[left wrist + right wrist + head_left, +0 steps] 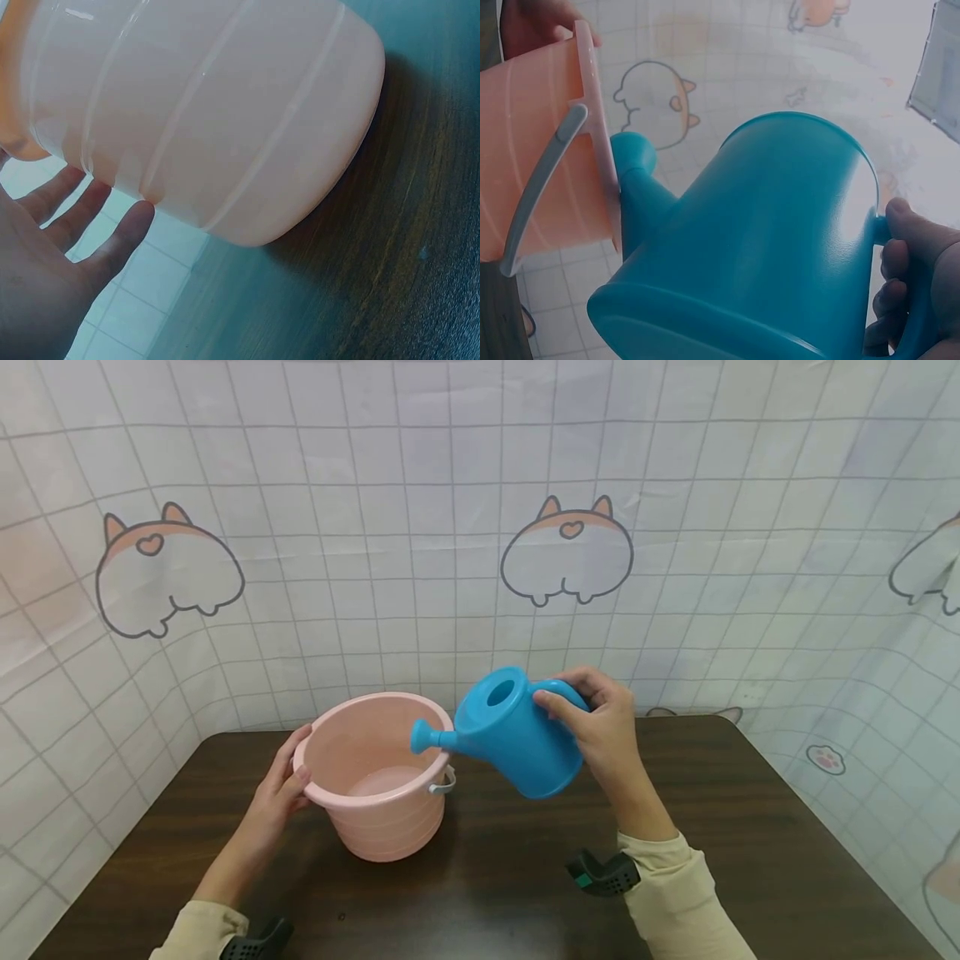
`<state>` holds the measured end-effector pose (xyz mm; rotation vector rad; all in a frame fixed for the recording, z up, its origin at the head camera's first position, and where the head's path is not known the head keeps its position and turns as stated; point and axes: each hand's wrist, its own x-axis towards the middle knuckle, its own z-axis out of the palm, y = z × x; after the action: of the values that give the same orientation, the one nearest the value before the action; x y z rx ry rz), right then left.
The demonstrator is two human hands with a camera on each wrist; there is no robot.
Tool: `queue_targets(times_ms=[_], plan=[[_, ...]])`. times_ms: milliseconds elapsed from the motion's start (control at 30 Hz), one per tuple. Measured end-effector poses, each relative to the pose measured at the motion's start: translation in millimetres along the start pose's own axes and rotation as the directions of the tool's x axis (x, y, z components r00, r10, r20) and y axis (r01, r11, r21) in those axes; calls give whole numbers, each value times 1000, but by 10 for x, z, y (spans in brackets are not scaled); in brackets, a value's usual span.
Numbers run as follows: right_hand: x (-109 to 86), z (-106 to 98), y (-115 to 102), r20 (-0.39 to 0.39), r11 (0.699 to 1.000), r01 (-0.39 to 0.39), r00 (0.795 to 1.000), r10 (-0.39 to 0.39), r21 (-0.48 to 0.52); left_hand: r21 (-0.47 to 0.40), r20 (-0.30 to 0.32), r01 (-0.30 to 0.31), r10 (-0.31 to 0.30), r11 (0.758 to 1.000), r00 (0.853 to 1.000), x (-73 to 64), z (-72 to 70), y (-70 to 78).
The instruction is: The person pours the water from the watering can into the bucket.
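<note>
A pink bucket point(386, 827) stands on the dark wooden table, its mouth facing up. My left hand point(279, 789) holds it at the left side of the rim, and in the left wrist view its fingers point(124, 232) lie against the outer wall. My right hand point(600, 718) grips the handle of a blue watering can point(517, 743), raised above the table and tilted to the left. The can's spout head point(422, 737) reaches over the bucket's right rim. No water shows coming from the spout. In the right wrist view the can's body point(772, 232) hides part of the curled fingers.
The bucket's grey handle point(544, 187) hangs down on its right side. The wooden table point(720, 827) stretches to both sides. Behind it hangs a white grid-patterned cloth point(450, 510) with cartoon corgi prints.
</note>
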<state>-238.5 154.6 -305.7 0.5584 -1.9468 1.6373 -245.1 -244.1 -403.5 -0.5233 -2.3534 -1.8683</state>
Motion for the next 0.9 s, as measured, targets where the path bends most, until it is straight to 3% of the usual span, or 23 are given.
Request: queue_targets(times_ms=[300, 633, 900], plan=[[9, -1, -33, -2, 1000, -3, 1000, 3, -4, 7, 4, 6, -6, 1000, 1000, 8, -1, 34], [-16, 47, -270, 2, 1000, 14, 1000, -14, -13, -7, 14, -18, 18, 1000, 1000, 7, -4, 32], [4, 43, -144, 8, 1000, 9, 1000, -9, -9, 5, 18, -29, 29, 1000, 999, -7, -17, 3]])
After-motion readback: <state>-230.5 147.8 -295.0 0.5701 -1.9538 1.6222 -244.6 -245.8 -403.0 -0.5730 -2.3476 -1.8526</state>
